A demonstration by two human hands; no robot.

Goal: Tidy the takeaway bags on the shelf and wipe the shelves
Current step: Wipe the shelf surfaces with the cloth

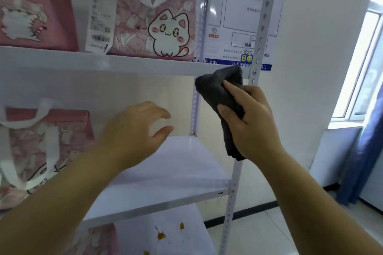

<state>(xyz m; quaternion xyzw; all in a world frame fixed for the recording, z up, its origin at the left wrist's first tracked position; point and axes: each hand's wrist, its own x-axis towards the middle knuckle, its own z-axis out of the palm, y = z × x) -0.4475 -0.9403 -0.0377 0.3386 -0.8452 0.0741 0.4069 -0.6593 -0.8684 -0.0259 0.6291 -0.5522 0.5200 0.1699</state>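
While your right hand (251, 122) grips the grey cloth (222, 97) at the upper shelf's (124, 64) front edge, fingers wrapped round it, your left hand (137, 130) hovers with fingers spread over the bare middle shelf (176, 174). Pink bags: two (157, 12) above, one (41, 147) left. Risk: orange stains (161, 235) on the bottom shelf missed; a sweeping elbow could topple the left bag.

A white wall (310, 68) carries a blue-edged notice board (244, 16). At right, a bright window (360, 64) stands above pale floor tiles (259, 232).
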